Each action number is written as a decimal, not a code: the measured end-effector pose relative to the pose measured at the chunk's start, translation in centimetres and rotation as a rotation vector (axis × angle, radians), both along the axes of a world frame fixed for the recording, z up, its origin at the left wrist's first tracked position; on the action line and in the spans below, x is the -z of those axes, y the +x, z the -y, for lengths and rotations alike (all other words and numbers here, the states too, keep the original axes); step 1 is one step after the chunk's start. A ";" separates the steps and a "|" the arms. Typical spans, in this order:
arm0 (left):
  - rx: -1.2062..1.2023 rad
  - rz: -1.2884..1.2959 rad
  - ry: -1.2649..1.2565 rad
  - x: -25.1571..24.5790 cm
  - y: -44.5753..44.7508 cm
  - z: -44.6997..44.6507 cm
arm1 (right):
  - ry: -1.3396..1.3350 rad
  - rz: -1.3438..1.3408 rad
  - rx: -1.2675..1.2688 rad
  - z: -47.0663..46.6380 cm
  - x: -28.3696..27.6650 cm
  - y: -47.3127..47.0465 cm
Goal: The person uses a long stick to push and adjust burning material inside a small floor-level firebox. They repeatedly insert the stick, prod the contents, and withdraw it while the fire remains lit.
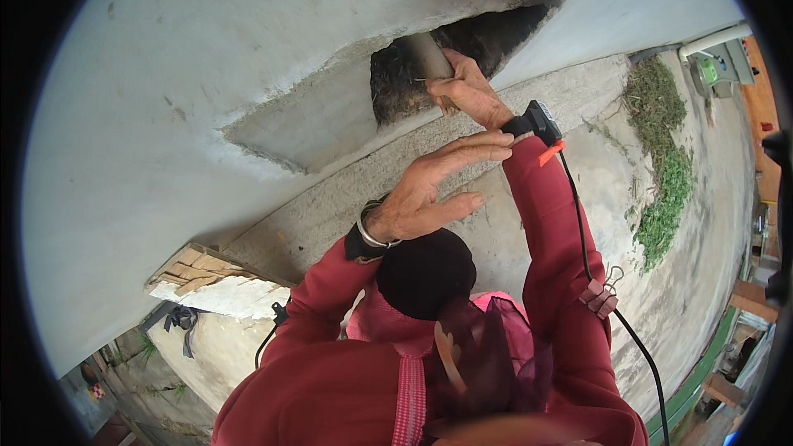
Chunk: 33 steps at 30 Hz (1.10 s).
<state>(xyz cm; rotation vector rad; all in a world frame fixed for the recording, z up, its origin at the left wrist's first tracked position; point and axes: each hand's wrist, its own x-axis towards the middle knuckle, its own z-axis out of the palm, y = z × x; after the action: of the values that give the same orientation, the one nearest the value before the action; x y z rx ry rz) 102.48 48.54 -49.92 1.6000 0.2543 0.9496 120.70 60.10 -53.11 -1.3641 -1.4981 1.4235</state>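
My right hand [468, 90] reaches into a dark, soot-marked opening [396, 90] low in the plastered wall. Its fingers curl around the near end of a pale grey cylinder [429, 52], whose far end is lost in the dark. A thin straw-like strand sticks out beside the fingertips. My left hand [433, 179] is empty, thumb apart from the fingers, its fingertips in front of or against my right wrist; I cannot tell if they touch. A metal bangle [367, 229] circles the left wrist, and a black strapped device [538, 125] sits on the right.
A concrete ledge [328, 204] runs along the wall's foot. Split wood pieces [198, 269] lie at the left. Dry and green plant cuttings [663, 198] lie on the concrete floor at the right. A black cable [638, 337] hangs from my right sleeve, held by a clip [600, 297].
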 end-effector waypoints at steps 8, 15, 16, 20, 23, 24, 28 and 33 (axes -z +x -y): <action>0.010 0.044 -0.194 1.9 -2.3 0.2 | 1.316 0.869 0.159 -9.5 2.2 -4.2; -0.014 0.005 -0.180 1.6 -2.4 0.3 | 0.808 1.580 -0.020 -8.1 3.4 -1.4; -0.013 0.002 -0.181 1.5 -2.3 0.5 | 0.767 1.366 0.097 -7.1 3.2 -0.8; -0.009 0.012 -0.222 1.4 -1.8 1.5 | 0.606 1.134 0.104 -1.3 2.9 2.2; -0.021 0.003 -0.297 1.3 -0.8 2.6 | 0.490 1.196 0.129 3.6 3.1 5.0; -0.048 -0.010 -0.330 1.3 -0.2 3.0 | 0.516 1.189 0.126 5.2 2.9 6.5; -0.229 -0.065 -0.394 2.3 3.1 3.7 | 0.534 1.227 0.141 12.0 1.9 11.1; -0.543 -0.127 -0.515 5.7 8.5 -1.0 | 0.592 1.192 0.152 17.2 1.5 12.7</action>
<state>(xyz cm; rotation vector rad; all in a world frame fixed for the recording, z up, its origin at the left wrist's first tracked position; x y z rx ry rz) 110.95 49.51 -55.64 1.1248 0.9776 1.0765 133.45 42.91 -54.58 -1.9240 -2.1641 -0.1216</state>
